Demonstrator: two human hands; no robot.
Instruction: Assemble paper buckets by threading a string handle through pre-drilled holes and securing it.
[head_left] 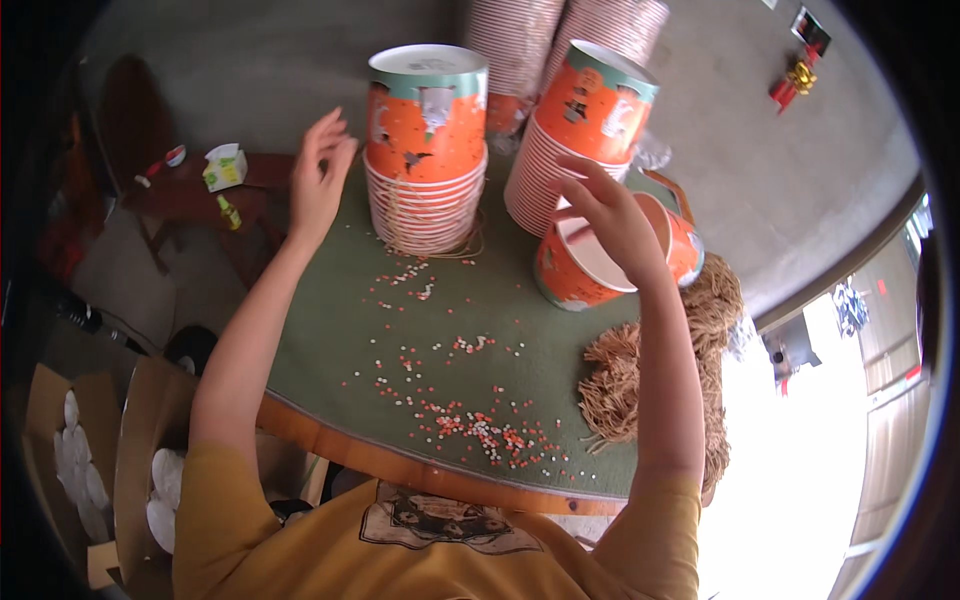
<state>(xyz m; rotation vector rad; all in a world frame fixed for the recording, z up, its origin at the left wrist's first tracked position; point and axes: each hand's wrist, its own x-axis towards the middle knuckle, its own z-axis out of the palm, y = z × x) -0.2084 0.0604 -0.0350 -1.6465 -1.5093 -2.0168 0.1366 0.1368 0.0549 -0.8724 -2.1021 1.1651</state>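
Observation:
My left hand (322,180) is raised with its fingers apart and nothing in it. Just to its right stands a stack of orange paper buckets (427,130), upside down, with strands of straw-like string around the lower rims. My right hand (615,215), fingers loosely spread, hangs over an upright orange paper bucket (580,280), partly covering its mouth. Another orange bucket (685,240) is beside that one, partly behind my right wrist. Behind my right hand a second stack of upside-down buckets (597,100) leans slightly. Small orange and white beads (485,432) lie scattered on the green tabletop (330,340).
Brown shredded filler (612,385) is heaped at the table's right side. Tall plastic-wrapped bucket stacks (510,40) stand at the back. Cardboard boxes (135,470) with white rolled items are at lower left. A tissue box (225,167) sits on a dark red bench (180,200).

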